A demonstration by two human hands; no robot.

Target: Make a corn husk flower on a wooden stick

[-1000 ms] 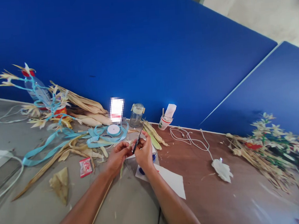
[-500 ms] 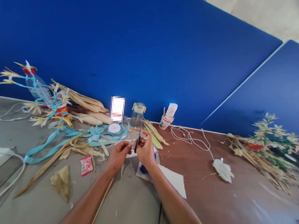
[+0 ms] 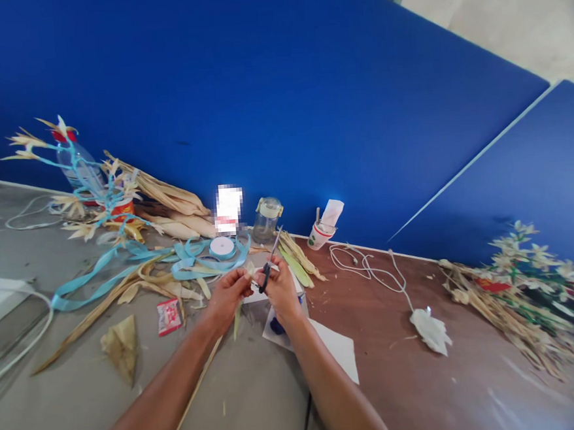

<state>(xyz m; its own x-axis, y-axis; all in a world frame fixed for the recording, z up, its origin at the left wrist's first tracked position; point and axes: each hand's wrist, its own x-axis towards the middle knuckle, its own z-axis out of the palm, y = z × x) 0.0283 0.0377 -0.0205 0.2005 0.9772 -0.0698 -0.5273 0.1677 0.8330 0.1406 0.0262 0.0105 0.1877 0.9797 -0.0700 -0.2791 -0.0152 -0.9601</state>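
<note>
My right hand (image 3: 281, 287) is closed on a pair of scissors (image 3: 266, 273) with dark handles, the blades pointing up and away. Beside it, my left hand (image 3: 228, 296) pinches a small pale piece of corn husk (image 3: 249, 270) between thumb and fingers. The two hands nearly meet. White paper (image 3: 333, 349) lies under and beside my right wrist, with a dark blue item (image 3: 276, 326) on it, partly covered. Beyond the hands lie a roll of blue ribbon (image 3: 222, 247) and a bundle of green-yellow husks (image 3: 300, 260).
Dried husks (image 3: 168, 197) and a blue-stemmed husk-flower branch (image 3: 112, 204) stand at the back left. A glass jar (image 3: 266, 220) and a paper cup (image 3: 319, 234) stand by the blue partition (image 3: 279, 97). To the right are a white cable (image 3: 364, 262) and husk flowers (image 3: 541, 263).
The scissors have tilted, their tips now leaning further right. The small husk piece shows a little more above my left fingers. The whole view has shifted slightly.
</note>
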